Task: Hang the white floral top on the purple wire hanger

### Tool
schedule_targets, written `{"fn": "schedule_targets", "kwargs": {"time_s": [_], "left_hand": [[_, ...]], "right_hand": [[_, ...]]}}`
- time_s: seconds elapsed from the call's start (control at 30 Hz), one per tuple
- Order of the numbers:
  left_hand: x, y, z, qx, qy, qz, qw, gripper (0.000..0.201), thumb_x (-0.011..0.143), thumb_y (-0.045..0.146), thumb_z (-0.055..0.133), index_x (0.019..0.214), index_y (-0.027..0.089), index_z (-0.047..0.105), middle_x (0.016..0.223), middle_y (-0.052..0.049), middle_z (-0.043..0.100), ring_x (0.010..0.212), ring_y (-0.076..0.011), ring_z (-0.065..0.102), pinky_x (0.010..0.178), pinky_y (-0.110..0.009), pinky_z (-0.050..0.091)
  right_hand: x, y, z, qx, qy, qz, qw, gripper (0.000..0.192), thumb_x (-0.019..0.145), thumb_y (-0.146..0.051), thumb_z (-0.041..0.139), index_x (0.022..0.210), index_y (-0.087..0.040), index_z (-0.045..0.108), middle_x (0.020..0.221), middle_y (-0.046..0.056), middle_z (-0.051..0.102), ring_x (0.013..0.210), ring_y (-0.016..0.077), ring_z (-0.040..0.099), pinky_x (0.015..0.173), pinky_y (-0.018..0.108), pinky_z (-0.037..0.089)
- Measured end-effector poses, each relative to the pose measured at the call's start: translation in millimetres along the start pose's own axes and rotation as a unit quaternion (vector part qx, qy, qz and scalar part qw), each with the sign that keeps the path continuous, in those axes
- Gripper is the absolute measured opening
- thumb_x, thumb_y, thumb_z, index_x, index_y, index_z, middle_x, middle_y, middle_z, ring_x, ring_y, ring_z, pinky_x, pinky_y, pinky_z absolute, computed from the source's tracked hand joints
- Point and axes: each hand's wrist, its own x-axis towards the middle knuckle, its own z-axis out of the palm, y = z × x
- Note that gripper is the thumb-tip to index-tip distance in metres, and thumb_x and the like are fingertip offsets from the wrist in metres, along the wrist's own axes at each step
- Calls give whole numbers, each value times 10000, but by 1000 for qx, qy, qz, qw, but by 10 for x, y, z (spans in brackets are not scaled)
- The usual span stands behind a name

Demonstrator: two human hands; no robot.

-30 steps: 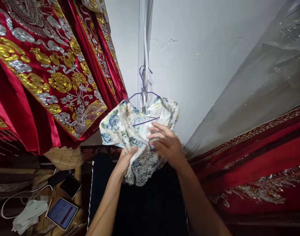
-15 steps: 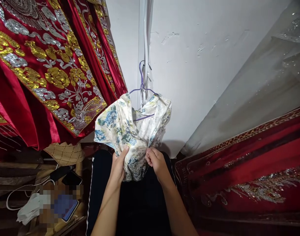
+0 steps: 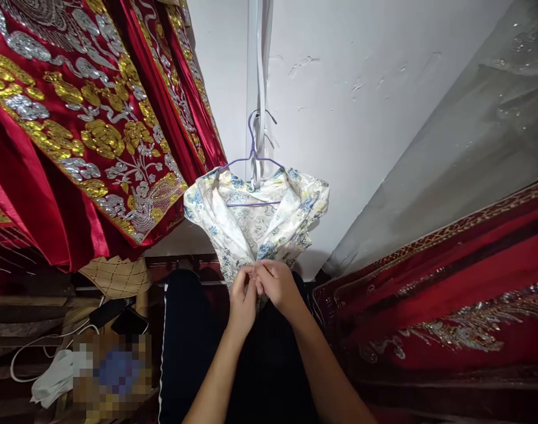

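Note:
A white floral garment (image 3: 255, 221) with blue and yellow flowers hangs on a purple wire hanger (image 3: 252, 156) against the white wall. Its front lies spread open across the hanger. My left hand (image 3: 242, 297) and my right hand (image 3: 275, 287) meet side by side at the garment's lower front, each pinching the fabric there. The lowest part of the garment is hidden behind my fingers.
Red garments with gold and silver embroidery (image 3: 87, 118) hang at the left, another red embroidered cloth (image 3: 450, 294) lies at the right under clear plastic (image 3: 463, 147). A phone (image 3: 128, 323), white cable (image 3: 39, 347) and white cloth (image 3: 52, 380) sit lower left. My dark trousers (image 3: 198, 347) are below.
The bunched garment has been spread out flat on the hanger. My hands have come together at its lower front, the right hand having dropped from the upper fabric.

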Motion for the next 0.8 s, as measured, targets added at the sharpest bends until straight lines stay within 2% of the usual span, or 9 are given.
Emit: {"fn": "schedule_targets", "kwargs": {"time_s": [0.13, 0.23, 0.4, 0.5, 0.6, 0.67, 0.73, 0.77, 0.8], "left_hand": [[42, 47, -80, 93, -20, 51, 994, 234, 1044, 334, 413, 921, 212, 571, 881, -33, 554, 849, -184, 533, 806, -295, 414], [-5, -95, -90, 144, -8, 76, 987, 228, 1033, 306, 404, 892, 221, 563, 844, -40, 527, 815, -202, 515, 778, -310, 394], [-9, -396, -155, 149, -34, 48, 987, 240, 1008, 330, 453, 824, 240, 578, 805, -49, 525, 780, -220, 520, 768, -327, 387], [130, -371, -213, 144, -78, 38, 986, 277, 998, 362, 482, 785, 228, 598, 787, -47, 541, 767, -217, 523, 746, -325, 387], [441, -47, -251, 147, -107, 73, 981, 263, 994, 392, 522, 850, 212, 648, 849, -57, 606, 832, -216, 566, 793, -322, 412], [747, 319, -256, 131, -57, 140, 980, 241, 1008, 396, 515, 1062, 216, 665, 946, -62, 642, 886, -208, 593, 829, -320, 430], [1086, 725, -242, 121, 4, 225, 967, 342, 1012, 407, 521, 1295, 230, 599, 942, -44, 635, 837, -184, 592, 796, -307, 442], [1248, 913, -229, 124, 16, 262, 957, 358, 1020, 400, 511, 1328, 232, 580, 974, -45, 638, 840, -176, 597, 798, -306, 445], [1392, 1077, -211, 140, 11, 301, 943, 322, 1025, 387, 504, 1282, 223, 608, 998, -50, 647, 867, -174, 603, 810, -305, 446]], "right_hand": [[231, -310, -148, 52, -1, 8, 999, 279, 898, -302, 539, 666, -172, 621, 469, -30, 544, 427, 81, 434, 464, 223, 322], [575, -627, -303, 142, 34, -23, 989, 230, 888, -267, 557, 700, -153, 625, 481, -46, 520, 395, 47, 370, 405, 197, 243], [1059, -1194, -477, 179, 55, -89, 978, 203, 906, -196, 559, 715, -136, 592, 518, -42, 510, 394, 16, 340, 387, 164, 185], [1086, -1328, -488, 158, 67, -142, 975, 226, 939, -215, 524, 732, -145, 581, 517, -54, 507, 388, 6, 312, 396, 149, 185], [978, -1281, -475, 125, 51, -181, 974, 223, 939, -221, 534, 739, -149, 600, 529, -50, 533, 402, 9, 361, 418, 146, 256], [892, -1228, -478, 109, 49, -189, 975, 231, 929, -213, 550, 714, -152, 605, 517, -45, 535, 420, 22, 417, 443, 156, 312], [832, -1202, -500, 103, 58, -191, 974, 245, 920, -205, 559, 683, -158, 598, 493, -44, 522, 432, 37, 452, 462, 169, 337], [818, -1198, -520, 104, 62, -193, 974, 249, 918, -206, 561, 675, -162, 592, 483, -46, 514, 432, 42, 458, 467, 175, 339], [818, -1194, -543, 103, 65, -196, 973, 250, 917, -212, 561, 672, -165, 590, 475, -49, 507, 428, 46, 456, 469, 180, 335]]}}
